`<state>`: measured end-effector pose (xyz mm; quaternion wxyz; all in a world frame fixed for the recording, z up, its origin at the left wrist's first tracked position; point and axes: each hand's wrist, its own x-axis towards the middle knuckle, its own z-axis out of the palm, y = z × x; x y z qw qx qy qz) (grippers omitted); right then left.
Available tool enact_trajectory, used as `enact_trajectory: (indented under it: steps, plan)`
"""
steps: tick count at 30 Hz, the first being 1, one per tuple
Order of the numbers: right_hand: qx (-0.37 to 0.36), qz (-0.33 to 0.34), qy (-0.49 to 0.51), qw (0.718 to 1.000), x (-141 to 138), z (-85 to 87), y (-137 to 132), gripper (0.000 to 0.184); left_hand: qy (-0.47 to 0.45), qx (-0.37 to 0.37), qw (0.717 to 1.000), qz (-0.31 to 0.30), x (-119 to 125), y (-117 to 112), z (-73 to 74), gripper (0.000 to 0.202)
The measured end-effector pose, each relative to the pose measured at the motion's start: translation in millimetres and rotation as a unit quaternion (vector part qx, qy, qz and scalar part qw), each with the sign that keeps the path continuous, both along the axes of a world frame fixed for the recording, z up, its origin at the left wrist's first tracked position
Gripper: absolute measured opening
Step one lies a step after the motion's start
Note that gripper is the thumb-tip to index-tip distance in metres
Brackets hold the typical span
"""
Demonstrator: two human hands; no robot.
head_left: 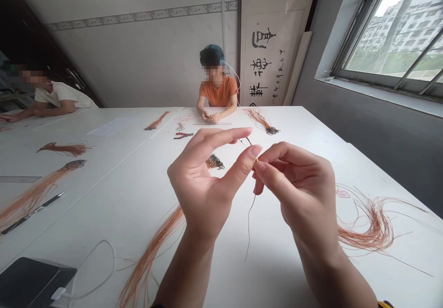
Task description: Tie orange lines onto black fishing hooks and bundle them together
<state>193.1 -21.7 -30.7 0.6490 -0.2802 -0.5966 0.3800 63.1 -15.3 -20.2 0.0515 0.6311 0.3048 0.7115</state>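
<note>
My left hand (207,174) and my right hand (297,183) are raised above the white table (114,192), fingertips meeting. Between them they pinch a thin dark wire (249,216) with an orange piece at the pinch; its free end hangs down toward the table. The left thumb and forefinger hold its short upper tip. The right thumb and forefinger grip just below. A long bundle of orange wires with dark ends (155,248) lies under my left forearm. A loose curl of orange wires (374,227) lies to the right of my right hand.
Across the table a person in an orange shirt (217,93) works on wires; another person in white (58,98) sits at far left. More wire bundles (65,149), red-handled pliers (182,135), a ruler (19,179), a pen (51,200) and a dark device with a white cable (31,282) lie about.
</note>
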Motion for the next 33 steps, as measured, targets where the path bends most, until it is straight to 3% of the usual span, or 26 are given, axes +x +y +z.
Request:
enact_trajectory:
  steps: [33]
  plan:
    - [-0.007,-0.006,-0.005,1.000,-0.5,-1.0,-0.4,0.020,-0.031,-0.029,0.999,-0.001,1.1,-1.5,0.1,0.018]
